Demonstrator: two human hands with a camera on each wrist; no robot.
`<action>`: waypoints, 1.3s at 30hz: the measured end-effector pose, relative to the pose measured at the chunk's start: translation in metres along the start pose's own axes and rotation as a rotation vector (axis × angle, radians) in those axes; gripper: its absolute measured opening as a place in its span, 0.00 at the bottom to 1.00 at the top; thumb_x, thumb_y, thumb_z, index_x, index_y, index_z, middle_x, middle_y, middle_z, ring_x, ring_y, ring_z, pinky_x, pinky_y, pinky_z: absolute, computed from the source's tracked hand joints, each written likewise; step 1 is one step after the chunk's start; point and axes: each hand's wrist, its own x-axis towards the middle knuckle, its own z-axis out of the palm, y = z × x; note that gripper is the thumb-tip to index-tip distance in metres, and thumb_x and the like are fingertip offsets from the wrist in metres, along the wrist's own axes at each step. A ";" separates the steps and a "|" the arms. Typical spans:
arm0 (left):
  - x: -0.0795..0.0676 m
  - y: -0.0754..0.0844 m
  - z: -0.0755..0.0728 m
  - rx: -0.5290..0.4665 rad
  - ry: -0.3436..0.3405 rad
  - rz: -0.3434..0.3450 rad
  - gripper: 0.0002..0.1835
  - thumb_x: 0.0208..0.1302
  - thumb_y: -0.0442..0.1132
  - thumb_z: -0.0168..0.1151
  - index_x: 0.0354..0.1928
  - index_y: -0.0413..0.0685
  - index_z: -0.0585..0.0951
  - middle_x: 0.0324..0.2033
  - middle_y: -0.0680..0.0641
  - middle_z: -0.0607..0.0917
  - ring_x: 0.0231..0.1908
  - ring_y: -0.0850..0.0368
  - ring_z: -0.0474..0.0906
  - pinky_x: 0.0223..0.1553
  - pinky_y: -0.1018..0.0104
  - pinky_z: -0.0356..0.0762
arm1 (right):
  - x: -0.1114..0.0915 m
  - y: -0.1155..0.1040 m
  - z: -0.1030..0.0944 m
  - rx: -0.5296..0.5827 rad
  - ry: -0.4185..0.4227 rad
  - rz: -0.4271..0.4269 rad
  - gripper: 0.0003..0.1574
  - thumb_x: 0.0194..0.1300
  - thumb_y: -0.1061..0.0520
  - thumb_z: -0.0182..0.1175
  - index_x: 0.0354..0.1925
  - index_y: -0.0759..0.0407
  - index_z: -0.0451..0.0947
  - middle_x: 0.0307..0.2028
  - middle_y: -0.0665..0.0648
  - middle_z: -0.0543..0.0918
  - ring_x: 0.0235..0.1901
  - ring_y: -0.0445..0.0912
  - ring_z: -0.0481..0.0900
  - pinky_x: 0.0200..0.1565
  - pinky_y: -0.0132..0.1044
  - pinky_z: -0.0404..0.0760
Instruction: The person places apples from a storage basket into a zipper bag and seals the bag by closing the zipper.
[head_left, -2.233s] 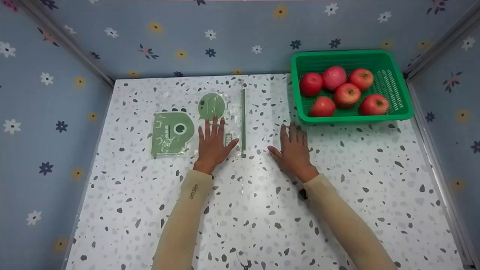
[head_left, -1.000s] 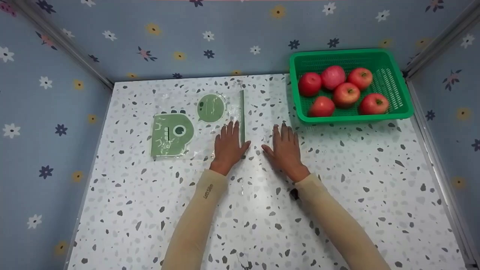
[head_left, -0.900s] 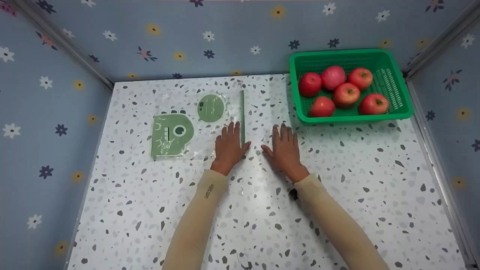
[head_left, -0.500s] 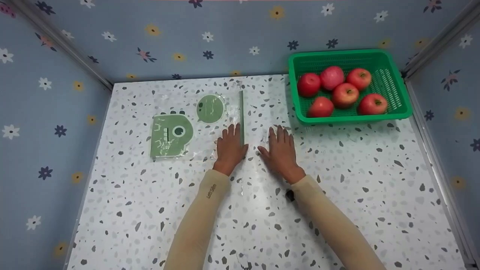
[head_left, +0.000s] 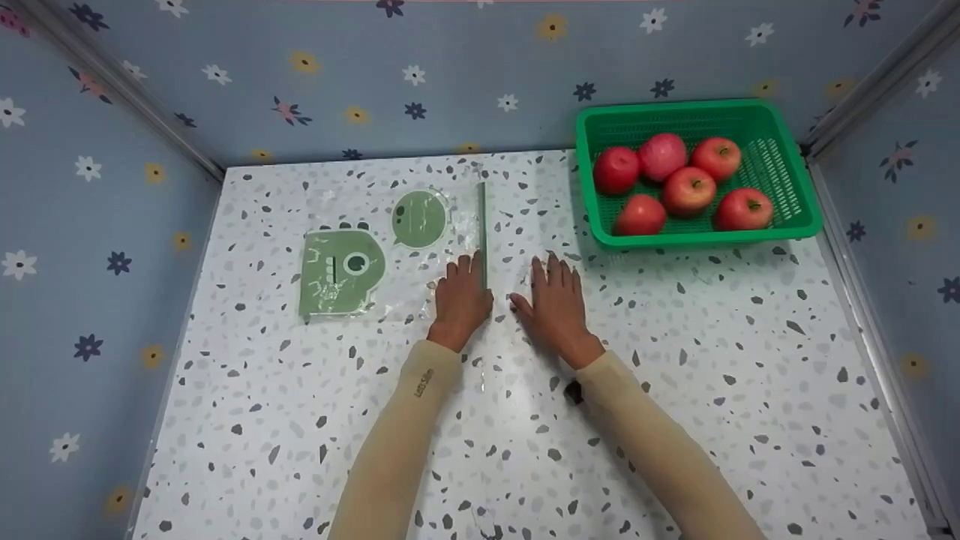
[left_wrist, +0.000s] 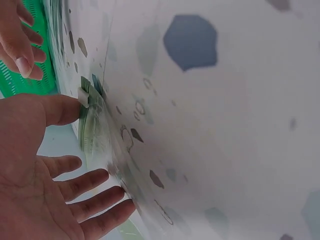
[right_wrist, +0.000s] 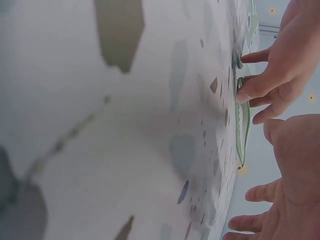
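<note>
A clear zip bag (head_left: 409,289) with a green cartoon dinosaur print lies flat on the speckled table. My left hand (head_left: 461,300) is over the near end of its green zip strip (head_left: 482,217), fingers lying on the plastic. In the left wrist view the thumb touches a white zip slider (left_wrist: 83,97) at the strip's end, while the other fingers are spread apart from it. To the right of the strip, my right hand (head_left: 556,307) rests with its fingers extended and holds nothing.
At the back right, a green plastic basket (head_left: 705,238) holds several red apples (head_left: 688,191). Flowered panels (head_left: 420,45) wall the table (head_left: 675,420) at the back and both sides. A small black object (head_left: 574,392) shows at the right wrist.
My left hand has moved right from the middle of the bag to its zip strip, and its thumb has drawn in. The right hand has shifted left towards the bag.
</note>
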 end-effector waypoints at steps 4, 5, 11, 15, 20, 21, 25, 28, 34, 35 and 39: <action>0.000 0.001 -0.001 -0.019 0.016 -0.001 0.30 0.72 0.36 0.62 0.74 0.37 0.70 0.61 0.35 0.80 0.59 0.37 0.77 0.51 0.44 0.84 | 0.001 -0.004 0.000 0.004 -0.042 0.026 0.47 0.77 0.39 0.60 0.76 0.70 0.62 0.73 0.76 0.65 0.73 0.69 0.64 0.75 0.64 0.60; -0.001 0.001 -0.001 -0.023 0.020 -0.001 0.30 0.72 0.35 0.61 0.74 0.36 0.71 0.61 0.35 0.80 0.58 0.37 0.78 0.51 0.44 0.85 | 0.001 -0.005 0.000 0.008 -0.051 0.032 0.47 0.78 0.39 0.59 0.77 0.70 0.62 0.74 0.76 0.65 0.73 0.69 0.63 0.76 0.64 0.59; -0.002 0.002 -0.001 -0.021 0.046 0.006 0.28 0.73 0.33 0.60 0.73 0.35 0.71 0.57 0.34 0.82 0.56 0.38 0.80 0.48 0.45 0.86 | 0.000 -0.010 0.001 0.031 -0.075 0.054 0.47 0.78 0.39 0.59 0.78 0.69 0.61 0.74 0.75 0.64 0.74 0.67 0.62 0.76 0.63 0.59; -0.003 0.002 -0.003 -0.075 0.070 0.023 0.27 0.71 0.29 0.61 0.72 0.35 0.72 0.55 0.33 0.83 0.54 0.37 0.82 0.47 0.42 0.86 | 0.000 -0.012 0.001 0.056 -0.056 0.048 0.45 0.78 0.42 0.60 0.77 0.69 0.63 0.73 0.74 0.66 0.73 0.67 0.64 0.76 0.62 0.59; -0.006 0.002 -0.005 -0.218 0.084 0.031 0.29 0.69 0.24 0.59 0.72 0.33 0.72 0.53 0.31 0.83 0.51 0.33 0.83 0.52 0.40 0.84 | 0.001 -0.014 0.003 0.095 0.007 0.028 0.39 0.77 0.47 0.63 0.74 0.69 0.67 0.69 0.73 0.71 0.70 0.67 0.69 0.73 0.61 0.65; -0.007 0.002 -0.005 -0.245 0.089 0.032 0.29 0.69 0.23 0.59 0.71 0.32 0.72 0.53 0.30 0.83 0.51 0.32 0.84 0.53 0.40 0.84 | 0.001 -0.014 0.004 0.104 0.026 0.022 0.38 0.77 0.48 0.63 0.73 0.70 0.68 0.68 0.73 0.72 0.68 0.67 0.70 0.72 0.60 0.67; -0.011 0.003 -0.006 -0.339 0.113 0.037 0.29 0.67 0.20 0.57 0.71 0.31 0.72 0.51 0.30 0.83 0.50 0.31 0.84 0.55 0.41 0.82 | 0.004 -0.015 0.006 0.148 0.089 0.006 0.33 0.75 0.52 0.65 0.69 0.70 0.73 0.64 0.71 0.77 0.63 0.66 0.76 0.64 0.60 0.75; -0.012 0.006 -0.006 -0.392 0.125 0.033 0.28 0.68 0.20 0.56 0.70 0.32 0.73 0.51 0.30 0.83 0.50 0.31 0.84 0.56 0.42 0.82 | 0.006 -0.016 0.007 0.200 0.099 0.017 0.31 0.76 0.53 0.65 0.67 0.69 0.74 0.61 0.69 0.79 0.59 0.64 0.78 0.60 0.59 0.78; -0.012 0.014 -0.006 -0.414 0.145 0.041 0.25 0.69 0.20 0.56 0.67 0.34 0.76 0.49 0.32 0.84 0.48 0.33 0.85 0.52 0.42 0.84 | 0.009 -0.017 0.006 0.306 0.077 0.061 0.29 0.77 0.52 0.64 0.67 0.68 0.73 0.60 0.67 0.80 0.57 0.62 0.80 0.58 0.56 0.81; -0.013 0.015 -0.006 -0.415 0.151 0.048 0.24 0.68 0.20 0.56 0.66 0.34 0.76 0.49 0.32 0.84 0.47 0.32 0.85 0.51 0.41 0.84 | 0.009 -0.017 0.005 0.319 0.071 0.069 0.30 0.78 0.52 0.63 0.68 0.68 0.73 0.60 0.67 0.80 0.57 0.61 0.80 0.58 0.56 0.81; -0.015 0.020 -0.006 -0.432 0.165 0.066 0.23 0.68 0.20 0.57 0.64 0.35 0.78 0.47 0.34 0.85 0.46 0.33 0.85 0.50 0.41 0.84 | 0.009 -0.018 0.005 0.356 0.056 0.097 0.29 0.79 0.51 0.61 0.69 0.67 0.73 0.61 0.66 0.80 0.59 0.59 0.80 0.59 0.55 0.81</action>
